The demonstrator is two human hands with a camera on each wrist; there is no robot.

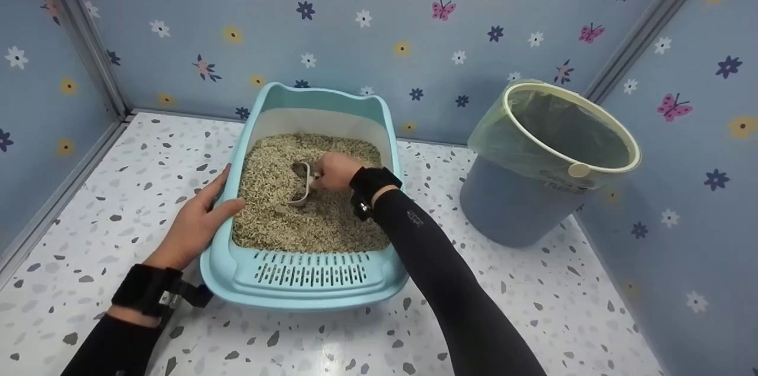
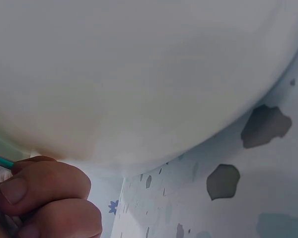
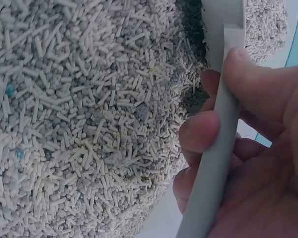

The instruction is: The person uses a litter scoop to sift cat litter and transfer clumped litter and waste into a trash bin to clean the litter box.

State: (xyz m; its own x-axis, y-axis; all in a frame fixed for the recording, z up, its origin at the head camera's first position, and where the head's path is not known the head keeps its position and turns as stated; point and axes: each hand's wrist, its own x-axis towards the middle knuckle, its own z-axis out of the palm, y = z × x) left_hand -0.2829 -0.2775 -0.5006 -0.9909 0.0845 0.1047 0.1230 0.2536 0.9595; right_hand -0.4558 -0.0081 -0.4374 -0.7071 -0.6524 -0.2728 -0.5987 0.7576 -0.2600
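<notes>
A light blue litter box point(image 1: 308, 298) stands on the floor, filled with pale pellet litter point(image 1: 278, 231). My left hand point(image 1: 198, 219) grips its left rim, thumb over the top and fingers outside. In the left wrist view, curled fingers point(image 2: 52, 183) show beside the box's pale outer wall point(image 2: 139, 84). My right hand point(image 1: 336, 172) holds a litter scoop point(image 1: 307, 186) low in the middle of the box. The right wrist view has fingers and thumb wrapped around its grey handle point(image 3: 216, 158), with the scoop's head at the litter; part of that head is hidden.
To the right stands a blue bin point(image 1: 503, 204), lined with a thin green bag point(image 1: 494, 133) under a cream ring point(image 1: 509, 106). A flowered wall point(image 1: 355, 38) rises close behind the box, with side walls left and right. The floor point(image 1: 154, 169) is white with grey flecks.
</notes>
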